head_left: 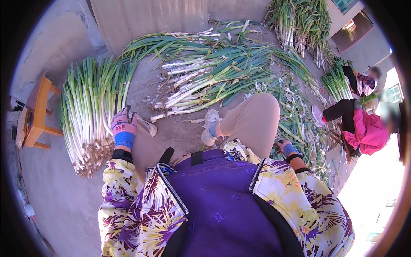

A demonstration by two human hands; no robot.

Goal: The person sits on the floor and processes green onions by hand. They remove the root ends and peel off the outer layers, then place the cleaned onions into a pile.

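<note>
My left hand, in a pink and blue glove with dark fingertips, rests by my left knee at the right edge of a standing row of long green onions. Its fingers are stretched and apart, with nothing seen in them. My right hand, gloved alike, hangs low beside my bent right knee, over scattered onion leaves. The knee hides part of its fingers, and I cannot see whether it holds anything. Ahead of my feet lies a loose heap of untrimmed green onions, white roots toward the left.
An orange wooden stool lies tipped at the left. Tall onion bundles lean at the far right. Two people sit at the right, one in a pink top, near another onion bundle. A metal panel stands at the back.
</note>
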